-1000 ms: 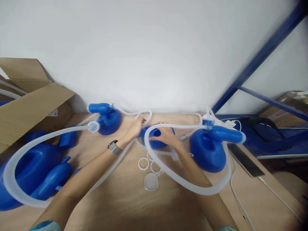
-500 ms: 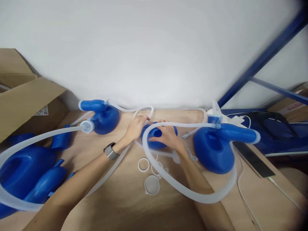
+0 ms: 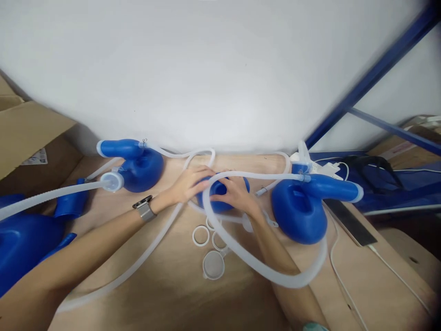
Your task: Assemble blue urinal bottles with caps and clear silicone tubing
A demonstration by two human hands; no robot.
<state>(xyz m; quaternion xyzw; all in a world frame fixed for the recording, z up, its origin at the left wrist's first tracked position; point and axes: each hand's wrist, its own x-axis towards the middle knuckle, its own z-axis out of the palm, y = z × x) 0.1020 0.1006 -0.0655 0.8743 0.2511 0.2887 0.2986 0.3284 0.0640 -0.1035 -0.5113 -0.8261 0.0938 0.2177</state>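
Note:
Both hands are on a blue plastic bottle (image 3: 243,185) at the middle of the table. My left hand (image 3: 189,185) lies against its left side, with the fingers bent over the top. From the right, my right hand (image 3: 236,192) grips it with thumb and fingers curved around it. A translucent hose (image 3: 248,174) arches in front of the bottle and hides part of it and some fingertips. Nearest my right forearm stands a second blue bottle (image 3: 303,220) with a hose on its neck. White rings (image 3: 200,235) and a round white cap (image 3: 213,265) lie just below the hands.
Another blue bottle (image 3: 143,172) with a hose stands at the back left. Several blue parts, including a blue cup (image 3: 71,200), lie near an open cardboard box (image 3: 34,131). At the right are a phone (image 3: 351,223), its cable and a power strip (image 3: 325,170).
My left hand has shifted over the bottle, its fingers now reaching further across toward the right hand. The right hand keeps nearly the same hold. The whole view has swung slightly to the right.

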